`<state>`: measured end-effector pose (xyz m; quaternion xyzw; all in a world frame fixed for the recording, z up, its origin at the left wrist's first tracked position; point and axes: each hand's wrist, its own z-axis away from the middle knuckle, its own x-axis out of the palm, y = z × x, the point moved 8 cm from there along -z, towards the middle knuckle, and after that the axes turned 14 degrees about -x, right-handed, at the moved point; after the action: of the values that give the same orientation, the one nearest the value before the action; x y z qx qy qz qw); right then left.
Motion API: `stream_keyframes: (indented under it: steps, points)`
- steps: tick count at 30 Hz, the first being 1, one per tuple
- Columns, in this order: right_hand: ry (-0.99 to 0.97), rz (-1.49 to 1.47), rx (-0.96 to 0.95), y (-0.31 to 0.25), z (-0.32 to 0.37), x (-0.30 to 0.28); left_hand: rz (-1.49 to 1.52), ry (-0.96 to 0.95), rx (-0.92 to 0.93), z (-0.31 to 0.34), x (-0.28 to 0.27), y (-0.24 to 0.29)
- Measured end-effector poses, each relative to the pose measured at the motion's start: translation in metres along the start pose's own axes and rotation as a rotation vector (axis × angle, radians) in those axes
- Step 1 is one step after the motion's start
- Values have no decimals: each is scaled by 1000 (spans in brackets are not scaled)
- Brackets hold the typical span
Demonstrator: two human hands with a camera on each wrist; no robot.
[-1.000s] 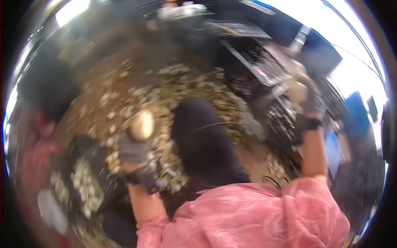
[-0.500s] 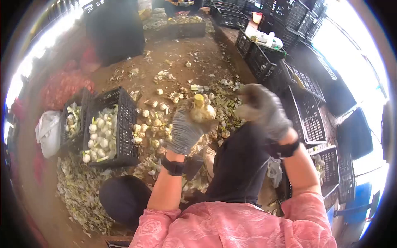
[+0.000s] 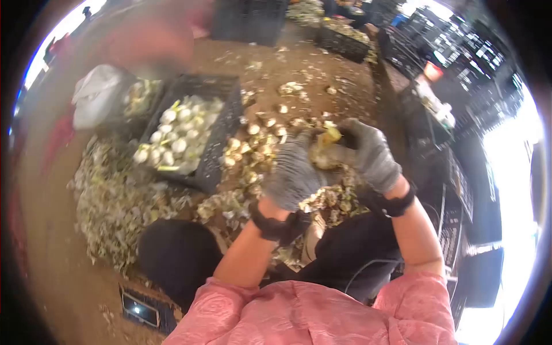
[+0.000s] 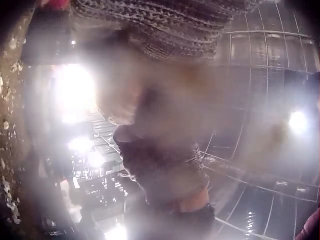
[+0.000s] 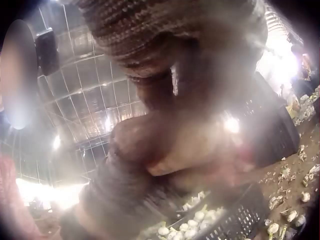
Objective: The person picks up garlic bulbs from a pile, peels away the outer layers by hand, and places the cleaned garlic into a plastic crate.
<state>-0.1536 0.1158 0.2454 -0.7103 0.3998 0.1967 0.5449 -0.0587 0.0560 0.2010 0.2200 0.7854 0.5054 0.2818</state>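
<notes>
Between the two grey-gloved hands in the head view is a garlic bulb [image 3: 326, 155] with a short yellowish stem stub pointing up. The left hand [image 3: 293, 172] grips the bulb from its left side, its back to the camera. On the stem side, the right hand [image 3: 374, 155] has its fingers and thumb curled at the bulb. Both wrist views are hazy; the left one shows the right glove [image 4: 160, 160] across from the left glove's knit, and the right one shows a pale bulb [image 5: 190, 150] between the gloves.
A black crate [image 3: 230, 109] of white bulbs stands left of the hands, beside a white bag [image 3: 98, 95]. Peelings [image 3: 115, 201] heap on the floor at the left, loose bulbs lie beyond the hands, and black crates [image 3: 457, 172] line the right. A phone [image 3: 140, 310] lies at lower left.
The right hand has come in from the right to the bulb that the left hand holds. The head view has swung, so the crate of bulbs appears farther right.
</notes>
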Motion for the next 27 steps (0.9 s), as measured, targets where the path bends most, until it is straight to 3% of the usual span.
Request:
stream_keyframes:
  steps: [3, 5, 7, 8, 9, 11, 13, 15, 17, 20, 23, 24, 27]
  points:
    - [-56, -117, -1, 18, -9, 12, 0, 33, -46, -5, -5, -18]
    - [-115, -177, 69, 21, -14, 18, 196, -140, -201, -10, 0, -38]
    - [-127, -193, 151, 36, -14, 24, 59, -156, -217, -15, 0, -51]
    - [-139, -175, 154, 43, -15, 26, 175, -150, -190, -15, -2, -51]
    - [-118, -56, 15, 46, -18, 25, 314, -207, -270, -14, 4, -65]
    - [-105, -104, -43, 47, -24, 23, 1004, -343, -273, -17, 15, -66]
    - [26, -314, 60, 69, -23, 22, 1251, -418, -488, -13, 16, -76]
    - [53, -332, 157, 75, -21, 24, 1497, -372, -462, -15, 19, -78]
    - [68, -403, 122, 56, -26, 29, 1481, -299, -405, -21, 22, -85]
    - [63, -533, 106, 46, -25, 35, 1119, -24, -377, -28, 15, -113]
    - [121, -590, 165, 43, -24, 35, 1251, -95, -292, -22, 12, -107]
    - [79, -563, 146, 43, -26, 33, 1409, -150, -465, -14, 8, -97]
    - [53, -519, 189, 40, -22, 25, 1400, -242, -588, -14, 8, -89]
